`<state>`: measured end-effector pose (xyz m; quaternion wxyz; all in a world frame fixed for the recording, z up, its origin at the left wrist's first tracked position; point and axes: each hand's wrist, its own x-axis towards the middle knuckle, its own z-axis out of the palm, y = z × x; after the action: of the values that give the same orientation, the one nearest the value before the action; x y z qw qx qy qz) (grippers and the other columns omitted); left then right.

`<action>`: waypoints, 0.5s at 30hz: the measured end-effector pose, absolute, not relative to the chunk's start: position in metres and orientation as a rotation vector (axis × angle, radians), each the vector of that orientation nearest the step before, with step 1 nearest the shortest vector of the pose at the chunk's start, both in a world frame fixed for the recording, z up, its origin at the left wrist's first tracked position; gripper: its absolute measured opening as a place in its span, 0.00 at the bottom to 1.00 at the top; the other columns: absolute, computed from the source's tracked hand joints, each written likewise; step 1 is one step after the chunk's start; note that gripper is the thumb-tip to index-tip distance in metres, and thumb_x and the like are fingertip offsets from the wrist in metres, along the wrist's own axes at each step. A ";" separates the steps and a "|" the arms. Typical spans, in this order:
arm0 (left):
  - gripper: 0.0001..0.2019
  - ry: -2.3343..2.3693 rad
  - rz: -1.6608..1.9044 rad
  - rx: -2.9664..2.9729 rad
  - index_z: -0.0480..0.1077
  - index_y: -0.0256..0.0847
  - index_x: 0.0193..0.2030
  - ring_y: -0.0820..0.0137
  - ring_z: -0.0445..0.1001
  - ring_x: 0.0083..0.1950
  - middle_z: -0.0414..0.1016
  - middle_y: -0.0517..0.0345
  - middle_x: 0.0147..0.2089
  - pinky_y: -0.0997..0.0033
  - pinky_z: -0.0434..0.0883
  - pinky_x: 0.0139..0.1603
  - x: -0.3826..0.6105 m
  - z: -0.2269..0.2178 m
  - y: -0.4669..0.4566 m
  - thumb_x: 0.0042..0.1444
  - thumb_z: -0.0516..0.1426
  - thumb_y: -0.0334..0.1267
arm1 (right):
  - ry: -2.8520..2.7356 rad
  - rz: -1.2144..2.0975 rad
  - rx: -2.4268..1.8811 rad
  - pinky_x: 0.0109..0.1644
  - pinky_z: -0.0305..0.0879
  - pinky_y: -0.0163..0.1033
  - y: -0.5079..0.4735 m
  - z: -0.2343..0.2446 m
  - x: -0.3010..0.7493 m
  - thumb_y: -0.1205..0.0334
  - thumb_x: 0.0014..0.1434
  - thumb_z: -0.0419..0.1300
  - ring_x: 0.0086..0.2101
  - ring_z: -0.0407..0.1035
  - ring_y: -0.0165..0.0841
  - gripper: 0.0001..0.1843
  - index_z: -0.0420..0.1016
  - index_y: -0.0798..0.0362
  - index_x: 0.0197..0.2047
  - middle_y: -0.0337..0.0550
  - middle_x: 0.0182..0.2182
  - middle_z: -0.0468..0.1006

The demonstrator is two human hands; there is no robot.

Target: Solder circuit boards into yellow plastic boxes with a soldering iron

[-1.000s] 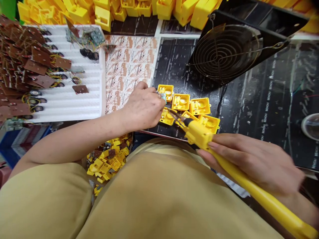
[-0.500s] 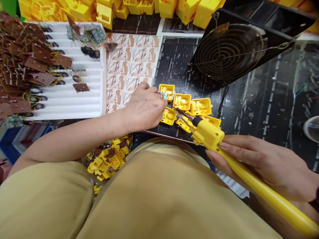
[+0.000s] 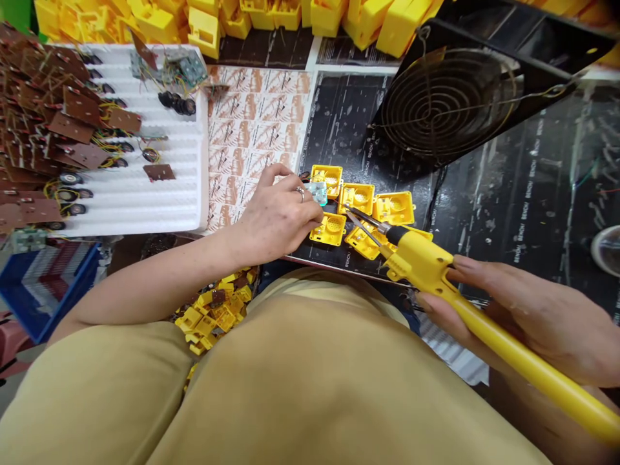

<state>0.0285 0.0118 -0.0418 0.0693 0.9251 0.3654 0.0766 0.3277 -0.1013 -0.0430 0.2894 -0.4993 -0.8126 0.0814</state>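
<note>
My right hand grips a long yellow soldering iron; its metal tip lies over a cluster of several open yellow plastic housings on the black mat. At the left edge of that cluster my left hand pinches a small pale green part. A ring shows on one of its fingers. The iron's tip ends a little right of the left fingers, near the middle housings.
A white ridged tray at left carries brown circuit boards and small speakers. A black fan leans at the back right. Yellow casings are stacked along the far edge. More yellow parts lie below the table edge, by my lap.
My right hand and the soldering iron have drawn slightly right and up. My left hand has lifted its fingers, so the pale green part now shows.
</note>
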 end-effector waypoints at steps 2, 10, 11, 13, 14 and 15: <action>0.13 1.112 0.218 2.810 0.76 0.44 0.31 0.63 0.71 0.45 0.78 0.59 0.33 0.48 0.64 0.61 0.028 -0.041 0.007 0.65 0.53 0.36 | -2.190 0.232 -1.194 0.39 0.79 0.35 -0.100 -0.036 0.326 0.60 0.64 0.65 0.35 0.80 0.34 0.24 0.69 0.50 0.62 0.43 0.36 0.83; 0.12 1.146 0.173 2.801 0.75 0.41 0.31 0.62 0.71 0.43 0.80 0.55 0.37 0.49 0.64 0.57 0.029 -0.042 -0.001 0.63 0.53 0.35 | -2.313 0.367 -0.851 0.46 0.79 0.29 -0.086 -0.023 0.313 0.67 0.68 0.59 0.37 0.80 0.30 0.09 0.72 0.57 0.51 0.44 0.34 0.83; 0.13 1.143 0.143 2.808 0.75 0.41 0.31 0.61 0.72 0.44 0.79 0.55 0.36 0.49 0.64 0.56 0.030 -0.040 0.000 0.63 0.52 0.35 | -2.316 0.331 -0.840 0.46 0.79 0.29 -0.085 -0.024 0.313 0.66 0.69 0.58 0.36 0.80 0.29 0.06 0.73 0.57 0.47 0.44 0.33 0.82; 0.13 1.128 0.052 2.819 0.75 0.41 0.31 0.59 0.72 0.44 0.79 0.53 0.36 0.49 0.64 0.55 0.033 -0.036 0.003 0.62 0.52 0.36 | -2.330 0.345 -0.887 0.49 0.79 0.31 -0.085 -0.024 0.314 0.65 0.69 0.58 0.38 0.80 0.29 0.04 0.74 0.55 0.44 0.44 0.35 0.83; 0.12 1.115 -0.001 2.820 0.75 0.41 0.31 0.59 0.72 0.45 0.79 0.53 0.35 0.49 0.64 0.55 0.035 -0.034 0.005 0.62 0.52 0.37 | -2.339 0.377 -0.910 0.51 0.79 0.33 -0.086 -0.024 0.314 0.64 0.69 0.58 0.40 0.80 0.29 0.04 0.74 0.54 0.44 0.44 0.36 0.83; 0.12 1.101 -0.053 2.819 0.75 0.41 0.31 0.59 0.72 0.45 0.78 0.53 0.35 0.49 0.64 0.55 0.037 -0.032 0.007 0.61 0.52 0.37 | -2.336 0.408 -0.944 0.52 0.79 0.34 -0.087 -0.023 0.314 0.63 0.70 0.59 0.41 0.80 0.29 0.03 0.74 0.52 0.44 0.43 0.38 0.84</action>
<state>0.0366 0.0074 -0.0318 0.0574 0.9298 0.3631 -0.0174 0.3144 -0.0873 -0.0231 0.2902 -0.3539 -0.8759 0.1530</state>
